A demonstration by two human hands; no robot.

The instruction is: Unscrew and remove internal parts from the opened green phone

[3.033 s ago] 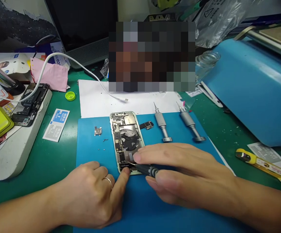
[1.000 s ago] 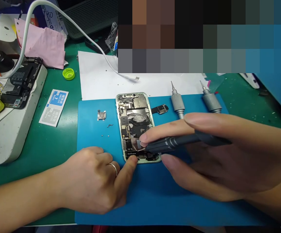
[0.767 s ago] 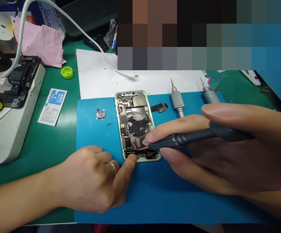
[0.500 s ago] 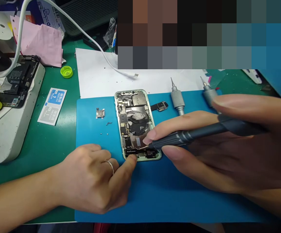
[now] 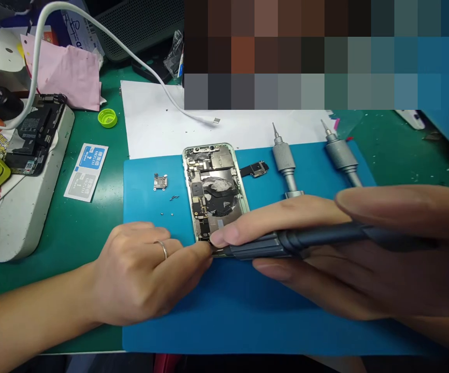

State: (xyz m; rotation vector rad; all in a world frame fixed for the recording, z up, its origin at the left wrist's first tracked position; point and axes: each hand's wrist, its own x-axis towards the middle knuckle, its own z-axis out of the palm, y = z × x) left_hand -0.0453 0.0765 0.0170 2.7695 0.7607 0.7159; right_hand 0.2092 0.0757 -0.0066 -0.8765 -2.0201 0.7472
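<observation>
An opened smartphone point(image 5: 224, 181) lies face up on the blue mat point(image 5: 177, 326), its circuit boards and inner metal showing. At its lower left corner is my left hand point(image 5: 142, 274), fingers curled together. Their tips touch the phone's bottom end, and whatever they pinch is hidden. My right hand point(image 5: 348, 259) grips a dark grey pen-shaped tool point(image 5: 286, 242) from the right. Its tip is at the bottom end of the phone, mostly covered by my fingers. A small metal-and-black part point(image 5: 257, 169) on a strip sticks out at the phone's right edge.
Two silver screwdrivers point(image 5: 284, 160) lie right of the phone. To its left are a small metal bracket point(image 5: 160, 181) and several tiny screws point(image 5: 174, 197). Farther left sit a wipe packet point(image 5: 86, 172), a green cap point(image 5: 107, 118) and another opened phone point(image 5: 33, 134). A white cable point(image 5: 131, 49) arches overhead.
My left hand has shifted slightly up, its fingertips now at the phone's lower left corner. The right hand has moved lower and left with the tool, covering the phone's bottom end.
</observation>
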